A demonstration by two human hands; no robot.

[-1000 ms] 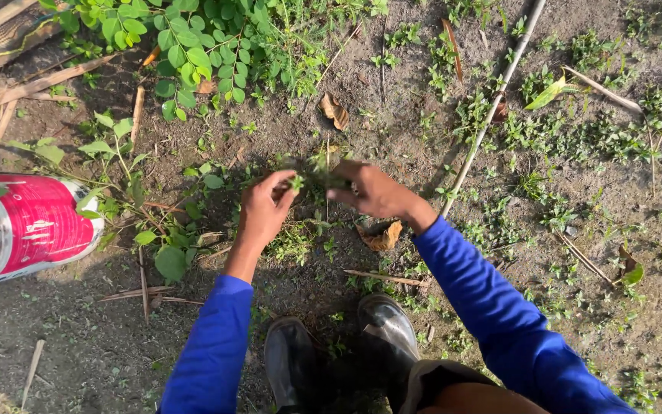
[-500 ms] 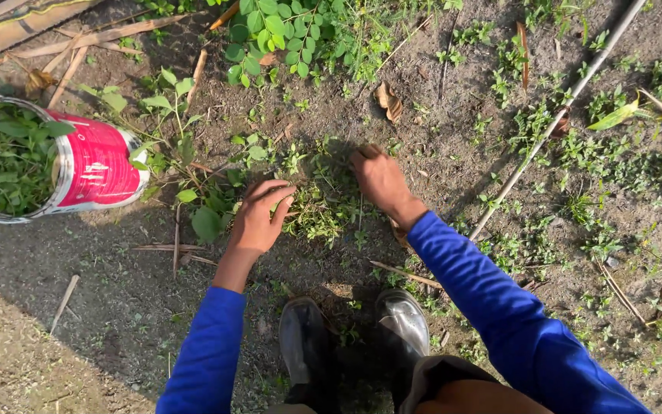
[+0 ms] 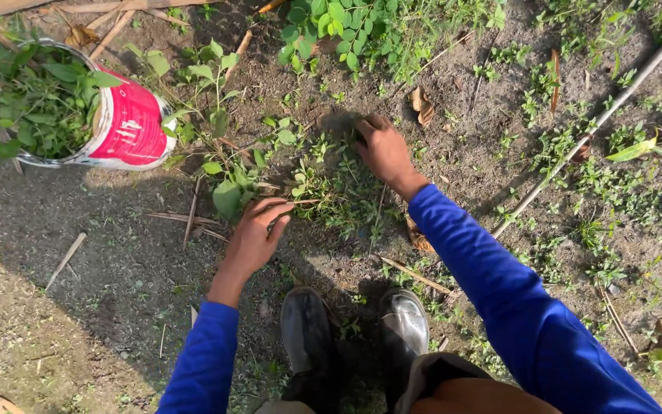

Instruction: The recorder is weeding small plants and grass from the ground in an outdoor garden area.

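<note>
My left hand (image 3: 257, 232) rests low over the soil with its fingers loosely curled at the left edge of a patch of small green weeds (image 3: 336, 198). A thin stem lies at its fingertips; whether it is pinched is unclear. My right hand (image 3: 383, 150) reaches farther out, knuckles up and fingers curled down into the weeds at the patch's far side. Both arms wear blue sleeves. My two dark boots (image 3: 346, 337) stand just below the patch.
A red and white can (image 3: 128, 126) lies on its side at the upper left, stuffed with cut greens. A leafy plant (image 3: 329, 23) grows at the top. A long thin cane (image 3: 591, 123) runs diagonally at right. Dry leaves and sticks lie scattered on the soil.
Both hands went from holding a bunch of weeds up between them to down at the ground. The right hand has reached farther out. The view shifted, bringing the can further into sight.
</note>
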